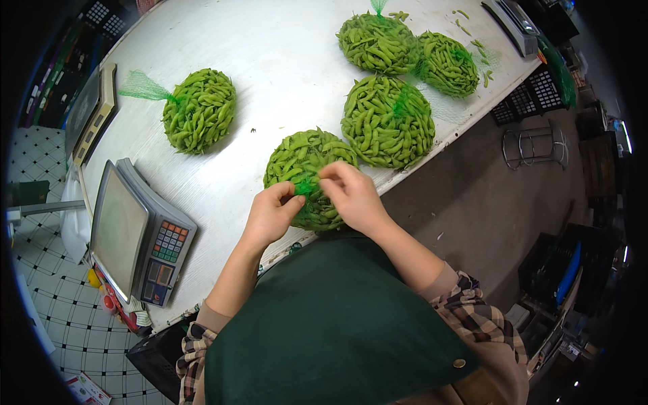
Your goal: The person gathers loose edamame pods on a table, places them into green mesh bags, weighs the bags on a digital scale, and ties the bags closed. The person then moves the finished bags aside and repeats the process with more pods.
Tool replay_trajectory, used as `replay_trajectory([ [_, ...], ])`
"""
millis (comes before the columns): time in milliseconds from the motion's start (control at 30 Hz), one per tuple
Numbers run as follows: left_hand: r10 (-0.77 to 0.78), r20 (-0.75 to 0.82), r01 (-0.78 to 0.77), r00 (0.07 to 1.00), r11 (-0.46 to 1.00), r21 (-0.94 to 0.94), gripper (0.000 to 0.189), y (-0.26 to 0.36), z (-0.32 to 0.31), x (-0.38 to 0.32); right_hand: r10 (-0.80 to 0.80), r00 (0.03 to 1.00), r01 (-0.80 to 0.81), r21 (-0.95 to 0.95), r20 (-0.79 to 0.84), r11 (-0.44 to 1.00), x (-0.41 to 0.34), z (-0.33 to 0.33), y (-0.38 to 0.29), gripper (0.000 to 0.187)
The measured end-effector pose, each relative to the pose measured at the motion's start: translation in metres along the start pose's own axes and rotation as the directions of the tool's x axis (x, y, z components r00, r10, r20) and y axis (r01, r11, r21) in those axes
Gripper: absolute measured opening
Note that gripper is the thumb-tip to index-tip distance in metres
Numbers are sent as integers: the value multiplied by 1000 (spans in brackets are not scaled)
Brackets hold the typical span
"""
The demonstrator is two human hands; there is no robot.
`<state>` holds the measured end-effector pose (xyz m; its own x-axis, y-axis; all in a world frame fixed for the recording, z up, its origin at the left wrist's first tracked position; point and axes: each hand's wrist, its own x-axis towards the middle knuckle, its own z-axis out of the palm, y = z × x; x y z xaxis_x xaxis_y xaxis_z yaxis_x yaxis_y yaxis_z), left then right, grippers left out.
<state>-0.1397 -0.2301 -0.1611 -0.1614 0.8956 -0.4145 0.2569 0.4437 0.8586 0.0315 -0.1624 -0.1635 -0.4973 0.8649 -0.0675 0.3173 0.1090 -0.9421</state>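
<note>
A green mesh bag of soybean pods (314, 152) lies at the near edge of the white table (283, 61). My left hand (272, 212) pinches the gathered green netting (304, 187) of this bag between thumb and fingers. Just right of it, over the same bag, is my right hand (352, 197), its fingers curled close to the netting; whether they grip any of it I cannot tell. Beside it to the right sits another filled bag (389, 121), with two more (377, 43) (448, 65) behind. A further bag (200, 111) stands apart on the left.
A digital scale with a keypad (144, 235) stands at the table's left edge, with another scale (93, 114) behind it. One more scale (514, 25) is at the far right corner. Loose pods (478, 45) lie nearby. A metal stool frame (535, 147) is on the floor.
</note>
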Motion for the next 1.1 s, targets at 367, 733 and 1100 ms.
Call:
replay_trajectory([
  [367,-126,44,131,991,976,-173,23,2,-1,4,252,927,-299,138,279,944,-24,20,-2,15],
  [733,-185,64,194,981,964,-184,22,8,-5,7,382,845,-434,63,374,899,-29,32,-11,30],
  [1100,-262,97,280,960,895,-348,19,8,-11,9,405,709,-705,604,578,372,-22,7,-11,24],
])
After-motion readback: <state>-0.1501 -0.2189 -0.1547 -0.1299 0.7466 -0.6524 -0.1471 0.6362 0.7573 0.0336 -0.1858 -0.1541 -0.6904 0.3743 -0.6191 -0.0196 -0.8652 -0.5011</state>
